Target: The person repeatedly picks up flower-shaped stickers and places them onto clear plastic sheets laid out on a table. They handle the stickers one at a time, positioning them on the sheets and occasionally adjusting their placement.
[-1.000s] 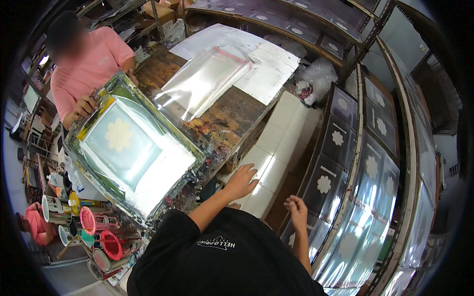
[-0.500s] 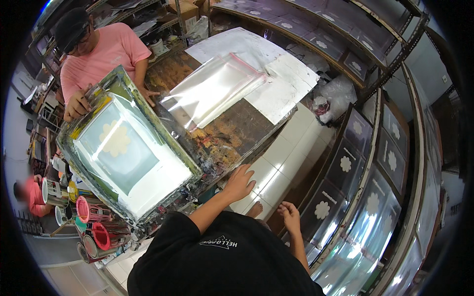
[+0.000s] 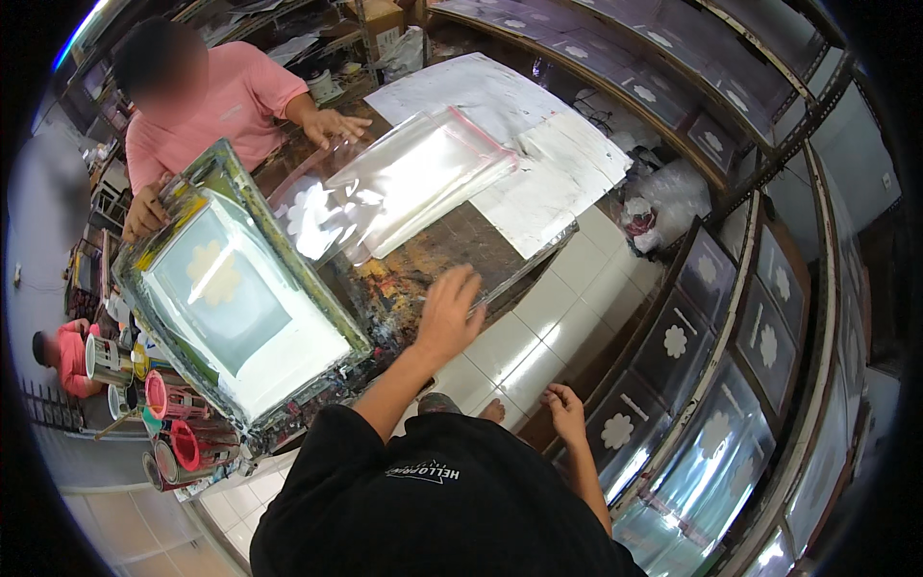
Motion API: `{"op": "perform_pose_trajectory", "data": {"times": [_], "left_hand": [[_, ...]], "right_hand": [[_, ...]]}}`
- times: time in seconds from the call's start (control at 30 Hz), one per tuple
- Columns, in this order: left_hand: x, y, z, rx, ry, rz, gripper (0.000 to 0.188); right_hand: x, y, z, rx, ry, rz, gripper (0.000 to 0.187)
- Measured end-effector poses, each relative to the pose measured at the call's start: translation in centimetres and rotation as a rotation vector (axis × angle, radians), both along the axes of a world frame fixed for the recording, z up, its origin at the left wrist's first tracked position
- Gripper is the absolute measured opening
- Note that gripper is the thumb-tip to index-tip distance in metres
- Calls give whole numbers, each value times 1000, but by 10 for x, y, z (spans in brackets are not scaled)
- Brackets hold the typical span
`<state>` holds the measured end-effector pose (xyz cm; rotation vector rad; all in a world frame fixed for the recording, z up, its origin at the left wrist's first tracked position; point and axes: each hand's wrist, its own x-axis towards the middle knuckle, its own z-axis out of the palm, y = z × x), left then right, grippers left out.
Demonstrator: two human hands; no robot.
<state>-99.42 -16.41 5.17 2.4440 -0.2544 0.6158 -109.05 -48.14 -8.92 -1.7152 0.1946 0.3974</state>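
Note:
My left hand [image 3: 452,313] reaches over the front edge of the stained work table [image 3: 423,252], fingers stretched out and nothing in them. Low at my right side, my right hand [image 3: 565,412] hangs with loosely bent fingers, holding nothing I can see, nearest the rack of printed sheets. Ahead lies a stack of clear plastic bags [image 3: 423,188]. Beside it a clear bag with a white flower print [image 3: 312,216] lies under a co-worker's hand [image 3: 336,127]. The co-worker's other hand [image 3: 146,213] grips the tilted screen-printing frame [image 3: 312,288], which carries white ink and a flower stencil.
White paper sheets [image 3: 548,173] cover the table's far right. Racks with flower-printed sheets [image 3: 676,343] stand along the right and back. Ink cans [image 3: 200,447] crowd the lower left beside the table. Another person [image 3: 69,356] is farther off at left.
My left hand has moved forward over the table edge. The co-worker's hand has shifted to the flower-printed bag, which now shows beside the stack. My right hand stays low at my side.

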Motion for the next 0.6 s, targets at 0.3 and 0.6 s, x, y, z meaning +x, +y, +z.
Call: {"op": "perform_pose_trajectory", "data": {"times": [0.3,0.6], "left_hand": [[157,20,22,493,0,221,92],[284,-38,-8,557,102,203,96]], "right_hand": [[-15,-26,-5,-7,64,-53,26],[-48,-54,-17,-25,166,-204,27]]}}
